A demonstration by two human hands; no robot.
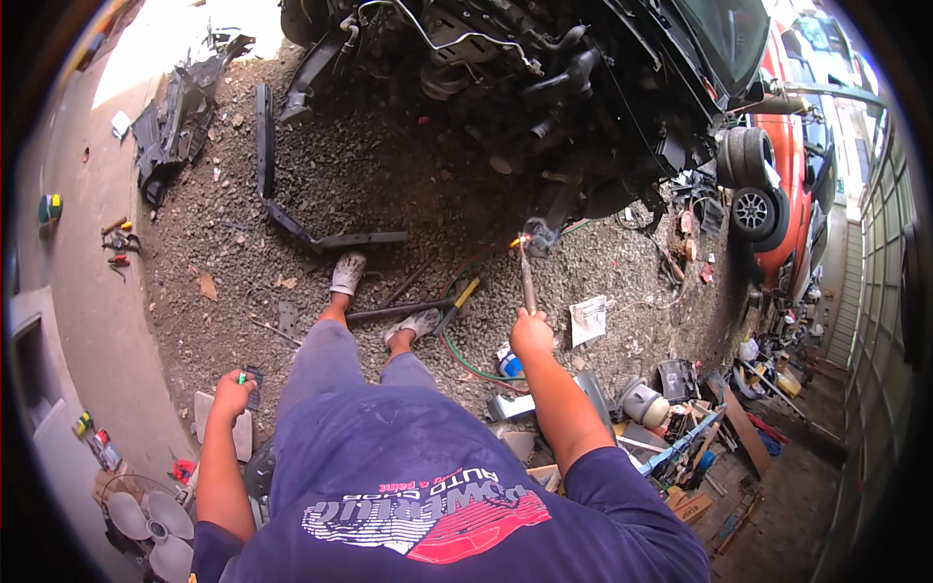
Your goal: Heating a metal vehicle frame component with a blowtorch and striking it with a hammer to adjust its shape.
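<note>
My right hand [532,335] is wrapped round the handle of a gas torch [528,282], held out in front of me. At the torch's far end there is a bright spot and an orange-yellow glow, close to the stripped front of a dark car [583,107]. Lower and to the left, my left hand [229,398] is closed on a small green thing [242,377] that looks like a lighter. Its lower part is hidden by my fingers. Red and green hoses [449,340] curve over the gravel between my feet and the torch.
By my foot lies a yellow-handled hammer [467,293]. A bent dark metal bar [364,238] and broken car parts [175,131] lie on gravel at left. Scrap and a gas cylinder [643,403] crowd the right; a red car [789,194] stands beyond. A fan [155,530] is at lower left.
</note>
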